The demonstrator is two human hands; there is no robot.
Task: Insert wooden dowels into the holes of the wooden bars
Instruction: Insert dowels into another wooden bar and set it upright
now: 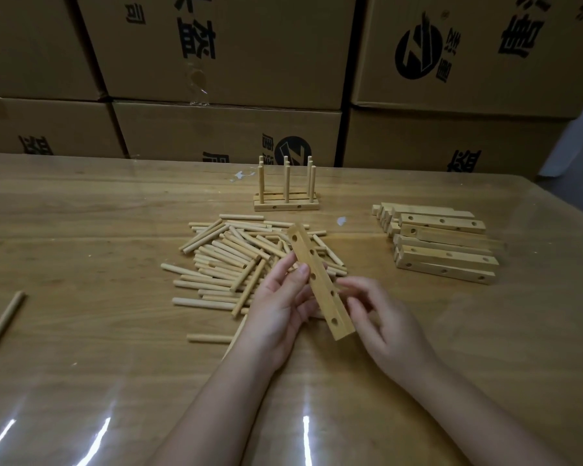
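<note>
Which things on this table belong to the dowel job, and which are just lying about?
Job in hand:
held bar
dowel pile
stack of drilled bars
bars with upright dowels
lone dowel, far left

Lying about:
white scraps
cardboard boxes behind the table

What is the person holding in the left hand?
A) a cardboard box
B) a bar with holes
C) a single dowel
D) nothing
B: the left hand grips a bar with a row of empty holes, above the dowels.
</note>
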